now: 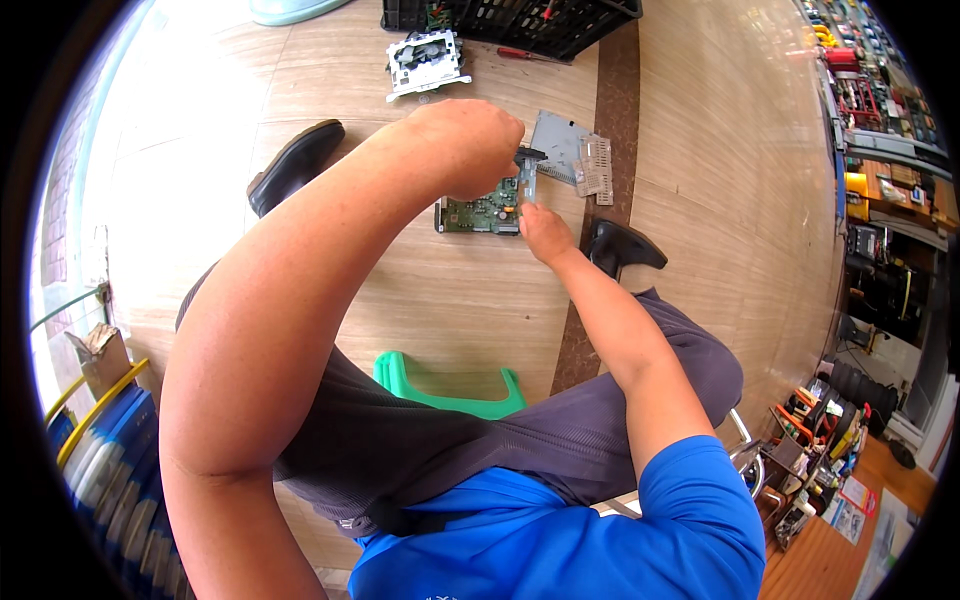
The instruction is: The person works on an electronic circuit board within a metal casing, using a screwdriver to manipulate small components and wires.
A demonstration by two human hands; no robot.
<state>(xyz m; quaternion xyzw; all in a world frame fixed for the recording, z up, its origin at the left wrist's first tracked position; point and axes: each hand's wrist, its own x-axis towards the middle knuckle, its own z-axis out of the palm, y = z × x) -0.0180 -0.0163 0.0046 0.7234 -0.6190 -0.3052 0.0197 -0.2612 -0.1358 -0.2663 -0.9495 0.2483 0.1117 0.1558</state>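
The floor (450,305) carries a black crate (590,40), white mechanism (425,65), red screwdriver (515,53), grey panel (556,138).

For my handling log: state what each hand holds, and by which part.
The right hand appears to pinch the grey strip at its near end; what the left hand holds cannot be told.

The wide view looks down from the head onto the floor (450,290).

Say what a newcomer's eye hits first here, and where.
Likely the bare left arm, huge along the picture's left, ending in the left hand by the green circuit board in the upper middle. Then the blue shirt at the bottom and the bright green stool just beyond the lap.
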